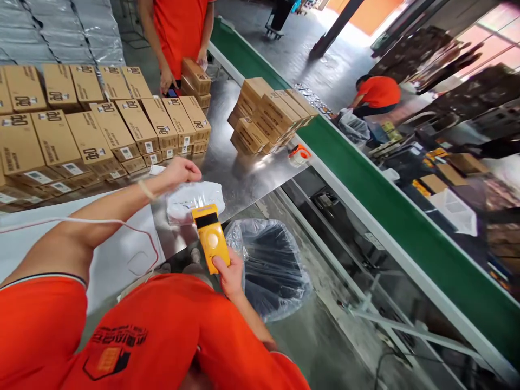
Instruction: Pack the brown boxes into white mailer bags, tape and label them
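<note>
My right hand (pixel 232 273) is closed around a yellow handheld device (pixel 212 238) with a dark window and a round pale button. The far end of the device overlaps a white package in clear plastic (pixel 182 201), which lies at the edge of the metal table. Above that package, my left hand (pixel 182 171) has its fingers curled together; whatever they pinch, if anything, is too small to make out. A small white slip (pixel 156 169) shows beside my left wrist.
Rows of brown cartons (pixel 103 130) stand on the left, with another carton stack (pixel 270 114) near the green conveyor (pixel 365 168). An orange-and-white tape roll (pixel 299 155) sits at the metal table's (pixel 221 135) edge. Below is a plastic-lined bin (pixel 272 271). A co-worker (pixel 176 38) stands opposite.
</note>
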A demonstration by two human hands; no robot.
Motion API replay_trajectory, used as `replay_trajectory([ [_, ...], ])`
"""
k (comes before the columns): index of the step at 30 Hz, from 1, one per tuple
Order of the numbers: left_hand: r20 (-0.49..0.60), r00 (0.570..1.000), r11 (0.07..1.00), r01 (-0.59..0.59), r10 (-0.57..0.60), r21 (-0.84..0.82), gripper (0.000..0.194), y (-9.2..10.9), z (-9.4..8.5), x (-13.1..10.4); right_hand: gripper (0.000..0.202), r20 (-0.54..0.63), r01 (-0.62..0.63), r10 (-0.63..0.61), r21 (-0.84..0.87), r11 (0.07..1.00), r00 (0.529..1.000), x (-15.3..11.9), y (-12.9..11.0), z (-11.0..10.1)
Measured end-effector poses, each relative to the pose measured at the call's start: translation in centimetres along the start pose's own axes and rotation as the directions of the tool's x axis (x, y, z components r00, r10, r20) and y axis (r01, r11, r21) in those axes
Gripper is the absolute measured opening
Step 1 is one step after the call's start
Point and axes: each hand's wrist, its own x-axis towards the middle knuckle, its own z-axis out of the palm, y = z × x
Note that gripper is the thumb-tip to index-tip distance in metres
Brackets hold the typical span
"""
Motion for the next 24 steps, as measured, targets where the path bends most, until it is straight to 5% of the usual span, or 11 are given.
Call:
replay_trajectory([
  [3,-0.103,0.995,0.998,-0.004,0.01,0.056,0.009,1.1,-1.9,4.6,0.053,-0.023,-0.057,0.059,0.071,0.996,0.998,-2.3,1.4,-0.8],
  [7,-0.063,0.998,0.991,0.029,-0.021,0.132,0.006,0.6,-2.8,8.2,0.053,0.056,-0.123,0.118,0.088,0.989,0.991,-3.5,3.0,-1.4],
  [11,0.055,0.979,0.927,0.166,-0.196,0.336,0.003,-3.4,-1.4,8.1,0.051,0.049,-0.128,0.129,-0.026,0.991,0.99,-2.0,5.2,0.0],
  [13,0.179,0.922,0.864,0.236,-0.344,0.445,0.008,-5.4,-0.8,7.6,0.051,0.004,-0.118,0.119,-0.1,0.988,0.993,-0.3,6.6,1.2],
  [15,0.28,0.877,0.816,0.188,-0.39,0.547,0.028,-6.4,-0.6,7.3,0.053,-0.026,-0.101,0.098,-0.149,0.984,0.995,1.6,7.9,2.4],
  [17,0.299,0.902,0.732,0.027,-0.311,0.681,0.053,-6.0,-0.8,7.6,0.053,-0.031,-0.075,0.071,-0.159,0.984,0.997,3.3,8.7,3.3],
  [20,0.173,0.985,0.508,-0.157,0.017,0.847,0.067,-3.5,-1.4,7.8,0.049,-0.023,-0.046,0.044,-0.133,0.99,0.999,5.0,8.9,3.7],
  [22,0.174,0.973,0.432,-0.223,0.15,0.874,0.068,-2.2,-1.7,7.0,0.047,-0.017,-0.055,0.053,-0.109,0.992,0.998,5.6,8.8,3.8],
  [24,0.298,0.95,0.406,-0.311,0.099,0.859,0.085,-1.9,-1.9,5.4,0.048,-0.003,-0.073,0.073,-0.092,0.993,0.997,6.1,8.6,3.8],
])
